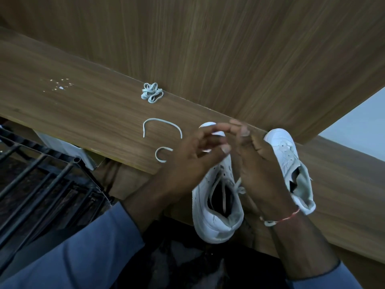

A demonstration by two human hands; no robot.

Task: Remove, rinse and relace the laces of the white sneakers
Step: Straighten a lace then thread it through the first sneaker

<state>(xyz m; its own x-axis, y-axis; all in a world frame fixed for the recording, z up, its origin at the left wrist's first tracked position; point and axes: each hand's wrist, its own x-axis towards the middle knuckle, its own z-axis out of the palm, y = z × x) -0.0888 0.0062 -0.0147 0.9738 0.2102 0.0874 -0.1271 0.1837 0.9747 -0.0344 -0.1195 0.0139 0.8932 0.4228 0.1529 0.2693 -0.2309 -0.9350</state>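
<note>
at table edge (116, 159), sneaker (216, 205) overhanging

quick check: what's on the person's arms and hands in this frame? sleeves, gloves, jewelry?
No gloves: both hands are bare. Both arms wear long blue-grey sleeves with a thin darker edge at the cuff, pushed back off the wrists. The left hand has nothing on its wrist. The right hand has a thin red thread bracelet at the wrist. No rings or watch visible.

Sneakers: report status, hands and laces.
Both hands, left and right, working lace over near sneaker. Second sneaker laced. Bundled lace lies apart. Nothing in the way.
</note>
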